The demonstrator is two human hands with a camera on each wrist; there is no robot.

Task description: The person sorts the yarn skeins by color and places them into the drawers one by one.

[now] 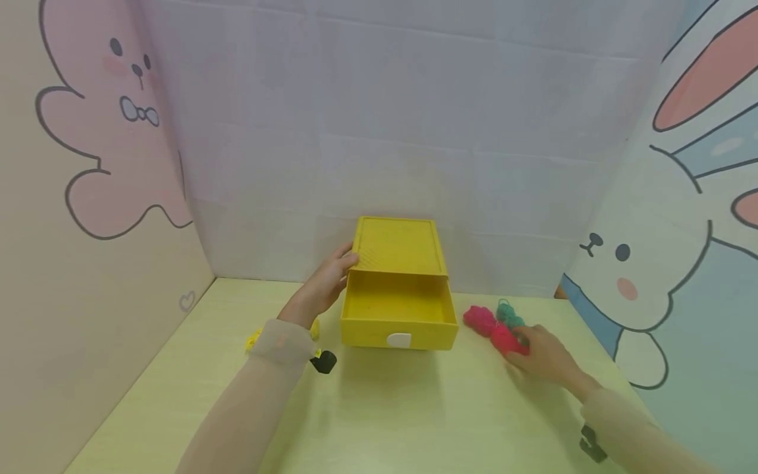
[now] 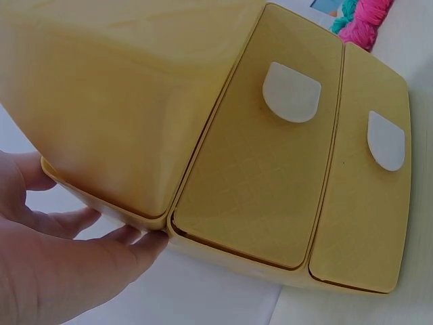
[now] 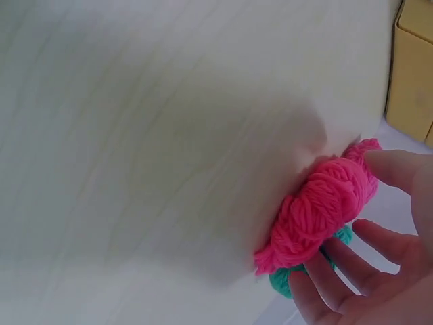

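Observation:
A yellow drawer box (image 1: 399, 243) stands near the back wall, its top drawer (image 1: 399, 332) pulled out and the inside bare. My left hand (image 1: 324, 286) rests against the box's left side, fingers extended along its edge. In the left wrist view, two lower drawers (image 2: 254, 162) with white tabs are closed. On the right, my right hand (image 1: 541, 355) is at a pink yarn skein (image 3: 318, 210). Its thumb lies by one end and its fairly straight fingers touch the far side. Another pink skein (image 1: 480, 320) and a teal skein (image 1: 510, 314) lie beside it.
Yellow yarn (image 1: 252, 340) lies left of the box, partly hidden by the left arm. A white cloth wall (image 1: 403, 131) closes the back of the table (image 1: 391, 421). Printed side panels with a bear (image 1: 118, 151) and a rabbit (image 1: 645, 263) flank it.

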